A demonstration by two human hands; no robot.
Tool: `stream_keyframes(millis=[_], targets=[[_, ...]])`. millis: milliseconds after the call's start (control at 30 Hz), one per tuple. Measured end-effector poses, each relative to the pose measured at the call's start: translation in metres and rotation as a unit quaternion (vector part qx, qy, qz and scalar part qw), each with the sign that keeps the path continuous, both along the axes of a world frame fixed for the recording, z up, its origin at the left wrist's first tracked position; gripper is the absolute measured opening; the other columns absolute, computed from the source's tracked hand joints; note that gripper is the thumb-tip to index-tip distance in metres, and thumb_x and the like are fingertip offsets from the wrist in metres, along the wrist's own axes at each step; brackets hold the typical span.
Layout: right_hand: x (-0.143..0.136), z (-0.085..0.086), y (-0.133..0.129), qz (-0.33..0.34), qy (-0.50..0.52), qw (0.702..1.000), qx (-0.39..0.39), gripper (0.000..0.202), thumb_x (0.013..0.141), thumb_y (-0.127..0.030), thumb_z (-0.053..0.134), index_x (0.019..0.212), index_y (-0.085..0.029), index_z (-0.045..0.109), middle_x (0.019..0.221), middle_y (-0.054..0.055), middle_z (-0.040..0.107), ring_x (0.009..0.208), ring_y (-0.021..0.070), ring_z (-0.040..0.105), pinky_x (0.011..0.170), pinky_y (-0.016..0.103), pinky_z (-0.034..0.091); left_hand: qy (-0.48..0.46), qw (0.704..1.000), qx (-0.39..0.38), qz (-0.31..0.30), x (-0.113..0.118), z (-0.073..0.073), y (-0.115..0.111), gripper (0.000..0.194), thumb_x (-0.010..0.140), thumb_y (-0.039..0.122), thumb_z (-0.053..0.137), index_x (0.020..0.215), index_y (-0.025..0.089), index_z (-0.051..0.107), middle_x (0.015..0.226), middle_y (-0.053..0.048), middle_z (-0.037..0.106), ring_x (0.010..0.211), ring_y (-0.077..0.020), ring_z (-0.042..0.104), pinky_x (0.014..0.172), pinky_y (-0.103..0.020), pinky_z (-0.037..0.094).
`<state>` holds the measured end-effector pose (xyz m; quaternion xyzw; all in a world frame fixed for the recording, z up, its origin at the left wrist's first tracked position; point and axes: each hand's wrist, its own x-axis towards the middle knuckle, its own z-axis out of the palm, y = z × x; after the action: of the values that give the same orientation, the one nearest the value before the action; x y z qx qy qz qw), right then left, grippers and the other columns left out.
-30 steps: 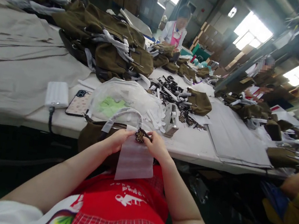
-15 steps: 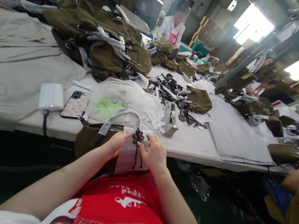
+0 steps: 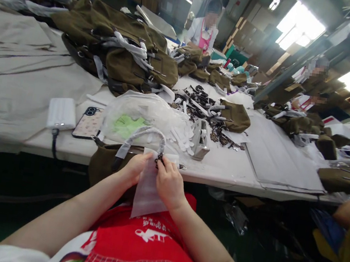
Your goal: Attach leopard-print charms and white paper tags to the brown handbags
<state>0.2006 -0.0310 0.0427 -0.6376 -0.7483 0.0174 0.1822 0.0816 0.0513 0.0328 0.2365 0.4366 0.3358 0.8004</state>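
An olive-brown handbag [image 3: 100, 162] leans at the table's front edge, its handle [image 3: 145, 132] wrapped in clear plastic. A whitish translucent sheet [image 3: 148, 192] hangs over the front of the bag. My left hand [image 3: 137, 167] pinches the left side of this sheet between thumb and fingers. My right hand [image 3: 169, 181] is closed on a dark patterned bag charm [image 3: 159, 160] near the foot of the handle; its fingers cover most of the charm, and its cords are hidden.
Behind the bag lie a clear plastic bag [image 3: 127, 102], a phone [image 3: 87, 122], a white power bank [image 3: 62, 113] and a tape dispenser [image 3: 201, 140]. Dark charms and straps [image 3: 198, 102] are heaped farther back, near piled olive bags [image 3: 115, 44]. A co-worker [image 3: 205, 29] stands across the table.
My right hand has shifted left and closed over the charm, which showed flat with hanging cords before. The sheet's lower end now hangs lower, over the apron.
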Motion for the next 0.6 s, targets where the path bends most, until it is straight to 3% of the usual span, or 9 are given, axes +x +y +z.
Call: stream_keyframes(millis=[100,200,267,400,600], targets=[[-0.011,-0.006,-0.018,0.041,0.009,0.999,0.002,0.040,0.091,-0.013,0.047,0.129,-0.006,0.059,0.145,0.020,0.046,0.131,0.0292,0.044,0.109,0.040,0.039,0.010,1.000,0.012,0.013,0.004,0.001,-0.005,0.014,0.069,0.023,0.077,0.075,0.013,0.069,0.066,-0.003,0.072,0.059,-0.0152,0.066,0.059,-0.024,0.052],[-0.008,-0.001,-0.028,0.059,0.075,0.995,0.001,0.032,0.092,-0.021,0.051,0.121,-0.014,0.064,0.135,0.016,0.056,0.125,0.0260,0.050,0.107,0.038,0.042,0.025,0.999,0.031,0.024,0.006,-0.001,-0.009,0.024,0.058,0.024,0.086,0.074,0.013,0.071,0.067,-0.002,0.073,0.060,-0.0156,0.066,0.060,-0.024,0.051],[0.005,0.006,-0.027,0.003,0.118,0.993,0.024,0.030,0.093,-0.026,0.050,0.118,-0.017,0.063,0.123,0.014,0.063,0.116,0.0241,0.057,0.102,0.038,0.044,0.024,0.999,0.038,0.020,0.006,-0.001,-0.010,0.031,0.054,0.026,0.088,0.079,0.013,0.073,0.072,-0.004,0.075,0.065,-0.0181,0.068,0.064,-0.027,0.053],[0.040,0.016,-0.010,-0.187,0.143,0.971,0.041,0.032,0.092,-0.038,0.053,0.111,-0.015,0.063,0.100,0.013,0.067,0.094,0.0247,0.062,0.088,0.037,0.047,0.006,0.999,0.036,-0.001,0.002,-0.001,-0.009,0.037,0.053,0.027,0.089,0.083,0.013,0.074,0.079,-0.007,0.077,0.069,-0.0211,0.070,0.067,-0.032,0.056],[0.062,0.006,0.010,-0.195,0.226,0.950,-0.088,0.025,0.083,-0.043,0.062,0.080,-0.018,0.065,0.069,0.002,0.064,0.064,0.0168,0.058,0.066,0.028,0.042,-0.025,0.998,0.048,-0.021,-0.005,-0.001,-0.008,0.036,0.058,0.025,0.086,0.089,0.012,0.075,0.086,-0.010,0.077,0.073,-0.0217,0.071,0.072,-0.033,0.056]])
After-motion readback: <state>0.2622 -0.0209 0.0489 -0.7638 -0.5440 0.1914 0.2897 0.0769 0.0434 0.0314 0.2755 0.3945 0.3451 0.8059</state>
